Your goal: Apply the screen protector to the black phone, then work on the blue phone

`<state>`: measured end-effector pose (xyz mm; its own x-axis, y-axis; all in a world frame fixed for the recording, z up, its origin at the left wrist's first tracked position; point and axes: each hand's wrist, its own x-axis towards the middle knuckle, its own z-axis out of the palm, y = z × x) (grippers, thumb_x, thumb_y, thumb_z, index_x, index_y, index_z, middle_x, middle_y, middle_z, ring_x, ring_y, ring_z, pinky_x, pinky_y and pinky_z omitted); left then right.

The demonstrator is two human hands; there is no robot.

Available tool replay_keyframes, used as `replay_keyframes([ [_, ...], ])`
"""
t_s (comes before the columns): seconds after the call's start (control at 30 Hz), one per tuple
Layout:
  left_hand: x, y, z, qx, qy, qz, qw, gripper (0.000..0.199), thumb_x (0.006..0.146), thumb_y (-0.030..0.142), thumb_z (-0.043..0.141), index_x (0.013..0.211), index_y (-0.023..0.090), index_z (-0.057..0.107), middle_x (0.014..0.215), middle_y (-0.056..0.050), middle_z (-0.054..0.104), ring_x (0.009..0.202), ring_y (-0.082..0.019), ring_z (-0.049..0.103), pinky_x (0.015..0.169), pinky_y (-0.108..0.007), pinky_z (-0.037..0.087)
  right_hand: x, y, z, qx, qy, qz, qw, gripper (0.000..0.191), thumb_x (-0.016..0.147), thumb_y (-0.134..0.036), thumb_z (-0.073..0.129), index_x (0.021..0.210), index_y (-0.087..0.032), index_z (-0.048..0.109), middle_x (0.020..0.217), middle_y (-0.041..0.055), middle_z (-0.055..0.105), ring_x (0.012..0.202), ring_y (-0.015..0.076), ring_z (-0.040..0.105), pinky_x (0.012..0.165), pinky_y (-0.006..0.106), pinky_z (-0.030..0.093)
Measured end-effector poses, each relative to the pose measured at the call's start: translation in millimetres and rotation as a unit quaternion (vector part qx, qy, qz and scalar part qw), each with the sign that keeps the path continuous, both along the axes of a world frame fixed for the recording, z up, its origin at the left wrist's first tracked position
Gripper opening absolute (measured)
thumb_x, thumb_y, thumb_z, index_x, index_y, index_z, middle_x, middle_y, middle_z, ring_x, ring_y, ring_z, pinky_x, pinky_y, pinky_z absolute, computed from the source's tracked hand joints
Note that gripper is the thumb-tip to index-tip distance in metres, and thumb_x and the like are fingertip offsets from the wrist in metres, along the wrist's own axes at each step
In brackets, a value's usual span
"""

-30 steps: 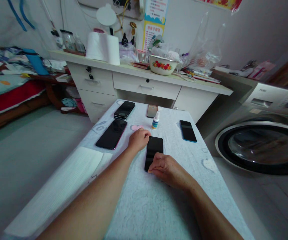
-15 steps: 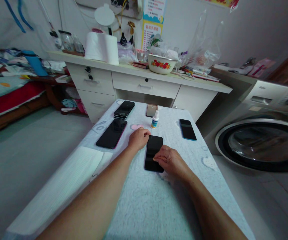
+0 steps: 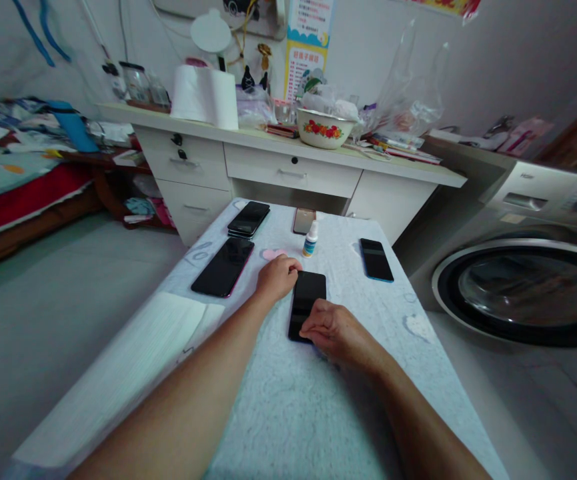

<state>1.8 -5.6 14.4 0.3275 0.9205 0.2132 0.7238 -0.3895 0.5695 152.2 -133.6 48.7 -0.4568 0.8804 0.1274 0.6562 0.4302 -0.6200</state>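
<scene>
A black phone point(image 3: 310, 288) lies face up on the cloth-covered table point(image 3: 278, 400). My left hand point(image 3: 277, 277) is closed at the phone's upper left corner, its fingertips touching or close to that edge. Over the phone's lower part, my right hand point(image 3: 331, 329) is closed in a pinch, fingertips near the bottom edge; whatever it pinches is too small to make out. Just beyond the phone stands a small white bottle point(image 3: 311, 240) with a blue label.
A larger phone point(image 3: 224, 267) and a phone stack point(image 3: 249, 219) lie at the left. Farther back is a brownish phone point(image 3: 304, 221); a blue-edged phone point(image 3: 377, 259) lies right. Folded white cloth point(image 3: 118, 380) covers the left edge. Behind stand a desk point(image 3: 288, 163) and washing machine point(image 3: 528, 253).
My right hand has moved down along the phone, from around its middle toward its lower edge, still pinched. My left hand has stayed in nearly the same place.
</scene>
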Motion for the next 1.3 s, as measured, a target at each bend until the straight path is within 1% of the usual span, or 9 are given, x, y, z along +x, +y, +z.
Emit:
replay_keyframes([
  [0.2,0.3,-0.1,0.9,-0.001,0.003,0.005,1.000,0.026,0.079,0.017,0.048,0.089,0.022,0.071,0.094,-0.002,0.064,0.085,-0.015,0.060,0.074,-0.024,0.044,0.8,4.8,-6.6,0.034,-0.021,-0.047,0.998,0.011,0.085,-0.017,0.061,0.084,-0.019,0.072,0.084,0.0019,0.058,0.070,0.0099,0.056,0.063,0.021,0.043],
  [0.37,0.8,0.7,-0.4,-0.005,0.004,0.008,1.000,0.025,0.079,0.017,0.048,0.088,0.023,0.071,0.094,-0.002,0.065,0.086,-0.015,0.060,0.074,-0.024,0.044,2.0,8.2,-9.7,0.063,-0.045,-0.096,0.992,0.014,0.087,-0.019,0.057,0.087,-0.019,0.071,0.086,0.0036,0.059,0.075,0.0121,0.057,0.069,0.024,0.044],
  [0.47,1.3,0.9,-0.9,-0.002,0.002,0.011,1.000,0.025,0.079,0.016,0.048,0.087,0.023,0.071,0.094,-0.002,0.065,0.087,-0.015,0.060,0.075,-0.025,0.044,0.5,7.9,-9.3,0.066,-0.060,-0.105,0.990,0.015,0.087,-0.017,0.057,0.088,-0.019,0.071,0.087,0.0038,0.059,0.075,0.0125,0.057,0.069,0.024,0.044],
  [0.6,2.0,1.1,-1.1,0.000,0.000,0.014,1.000,0.025,0.078,0.016,0.048,0.087,0.023,0.071,0.095,-0.002,0.065,0.087,-0.015,0.060,0.077,-0.024,0.045,-3.5,5.2,-7.4,0.061,-0.065,-0.082,0.993,0.015,0.087,-0.017,0.056,0.085,-0.020,0.071,0.085,0.0025,0.058,0.072,0.0111,0.056,0.066,0.023,0.043],
  [0.83,2.0,1.7,-2.7,0.004,0.002,0.012,1.000,0.025,0.079,0.016,0.048,0.087,0.023,0.070,0.095,-0.002,0.065,0.089,-0.015,0.060,0.078,-0.024,0.045,-10.3,-4.2,-0.2,0.045,-0.058,-0.005,0.997,0.016,0.087,-0.015,0.055,0.082,-0.021,0.070,0.084,0.0005,0.057,0.071,0.0097,0.055,0.062,0.021,0.040],
  [1.0,2.3,1.8,-2.9,-0.003,0.007,0.012,1.000,0.025,0.078,0.015,0.048,0.088,0.023,0.071,0.094,-0.002,0.065,0.087,-0.014,0.059,0.076,-0.023,0.045,-10.0,-8.4,5.3,0.032,-0.053,0.046,0.997,0.017,0.086,-0.014,0.055,0.086,-0.021,0.070,0.084,0.0007,0.058,0.073,0.0104,0.055,0.064,0.022,0.040],
  [1.1,2.4,2.4,-3.1,-0.002,0.006,0.012,1.000,0.025,0.078,0.016,0.048,0.087,0.023,0.071,0.094,-0.002,0.065,0.087,-0.014,0.060,0.077,-0.024,0.045,-5.8,-8.3,6.1,0.015,-0.044,0.056,0.997,0.016,0.084,-0.013,0.057,0.086,-0.021,0.070,0.086,0.0007,0.060,0.073,0.0106,0.056,0.066,0.022,0.042],
  [1.3,2.4,3.5,-3.9,0.004,0.003,0.010,1.000,0.024,0.078,0.016,0.048,0.086,0.023,0.070,0.092,-0.002,0.065,0.087,-0.015,0.060,0.078,-0.024,0.045,9.9,-4.8,10.9,-0.024,-0.052,0.045,0.997,0.016,0.080,-0.009,0.060,0.080,-0.020,0.072,0.083,0.0002,0.060,0.069,0.0093,0.055,0.063,0.020,0.042],
])
